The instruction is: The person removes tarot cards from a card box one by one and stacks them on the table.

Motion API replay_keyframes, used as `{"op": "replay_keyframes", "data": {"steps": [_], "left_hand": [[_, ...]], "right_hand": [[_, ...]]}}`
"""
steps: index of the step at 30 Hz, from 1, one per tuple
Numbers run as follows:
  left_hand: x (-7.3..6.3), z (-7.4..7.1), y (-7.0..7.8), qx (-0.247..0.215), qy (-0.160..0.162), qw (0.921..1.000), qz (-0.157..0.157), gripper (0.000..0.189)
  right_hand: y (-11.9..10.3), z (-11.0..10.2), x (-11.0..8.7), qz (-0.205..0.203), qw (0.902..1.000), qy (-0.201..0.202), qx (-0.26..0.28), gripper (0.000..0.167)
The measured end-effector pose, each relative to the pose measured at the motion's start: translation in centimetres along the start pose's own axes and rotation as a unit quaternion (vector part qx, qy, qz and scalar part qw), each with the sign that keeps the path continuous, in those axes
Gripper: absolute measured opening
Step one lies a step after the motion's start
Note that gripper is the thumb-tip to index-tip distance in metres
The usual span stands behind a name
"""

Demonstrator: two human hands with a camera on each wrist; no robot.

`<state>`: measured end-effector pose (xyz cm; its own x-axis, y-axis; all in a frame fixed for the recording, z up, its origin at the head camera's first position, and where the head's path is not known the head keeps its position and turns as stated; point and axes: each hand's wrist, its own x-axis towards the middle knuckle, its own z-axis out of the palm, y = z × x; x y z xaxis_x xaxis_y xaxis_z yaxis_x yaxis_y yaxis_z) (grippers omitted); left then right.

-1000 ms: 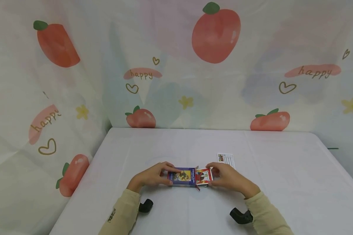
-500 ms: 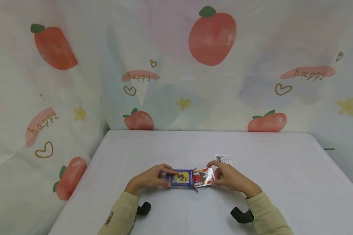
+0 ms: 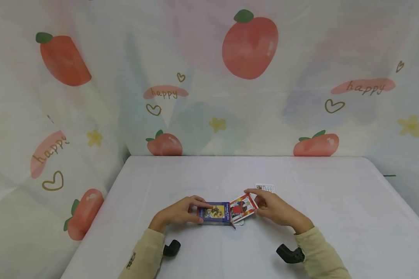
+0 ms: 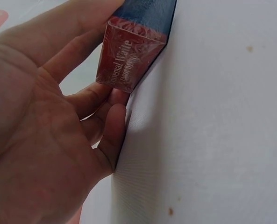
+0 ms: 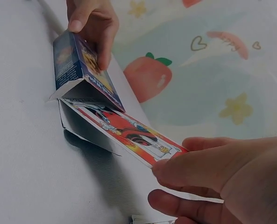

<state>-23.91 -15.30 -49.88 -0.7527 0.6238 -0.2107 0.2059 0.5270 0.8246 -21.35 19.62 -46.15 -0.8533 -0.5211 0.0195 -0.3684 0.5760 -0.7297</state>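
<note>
My left hand (image 3: pixel 179 209) grips the left end of a blue tarot card box (image 3: pixel 214 214), thumb at the near side and a finger across the top. In the left wrist view the box's red end panel (image 4: pixel 124 58) shows its lettering. The right end of the box is open, flaps out, seen in the right wrist view. My right hand (image 3: pixel 275 207) pinches the outer end of a red-bordered picture card (image 3: pixel 243 207) by its edges. That card sits tilted, its inner end at the box mouth and partly inside.
A white printed card (image 3: pixel 265 188) lies on the table behind my right hand. Black curved pieces stick out beside the left sleeve (image 3: pixel 172 248) and the right sleeve (image 3: pixel 290 254). A fruit-patterned curtain (image 3: pixel 202 77) stands behind the white table (image 3: pixel 195 170).
The picture card has come a little further out of the box and swung from straight to slanted, its outer end turned away from me. My left hand keeps its grip on the box.
</note>
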Motion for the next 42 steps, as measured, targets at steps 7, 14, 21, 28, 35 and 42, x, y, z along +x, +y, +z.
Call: {"op": "replay_keyframes", "data": {"steps": [7, 14, 21, 28, 35, 42], "left_hand": [[0.2, 0.1, -0.1, 0.011, -0.006, 0.9999, 0.001, 0.048], [0.1, -0.1, 0.0, 0.011, -0.002, 0.9999, -0.001, 0.046], [0.1, 0.0, 0.1, 0.014, -0.001, 0.9999, 0.003, 0.047], [0.1, 0.1, -0.2, 0.003, 0.002, 1.0, -0.007, 0.047], [0.1, 0.3, -0.2, 0.007, 0.002, 1.0, -0.002, 0.047], [0.1, 0.2, -0.2, 0.005, 0.005, 0.9999, -0.008, 0.047]], "right_hand": [[0.2, 0.2, 0.1, 0.018, 0.9995, 0.02, -0.018, 0.054], [-0.1, 0.5, 0.1, 0.045, 0.9963, 0.072, -0.014, 0.058], [-0.2, 0.1, -0.6, 0.039, 0.9893, 0.134, -0.042, 0.057], [0.4, 0.1, -0.8, 0.029, 0.9841, 0.168, -0.049, 0.059], [0.5, 0.0, -0.9, 0.035, 0.9818, 0.183, -0.037, 0.056], [0.3, 0.0, -0.9, 0.036, 0.9802, 0.192, -0.036, 0.054]]}}
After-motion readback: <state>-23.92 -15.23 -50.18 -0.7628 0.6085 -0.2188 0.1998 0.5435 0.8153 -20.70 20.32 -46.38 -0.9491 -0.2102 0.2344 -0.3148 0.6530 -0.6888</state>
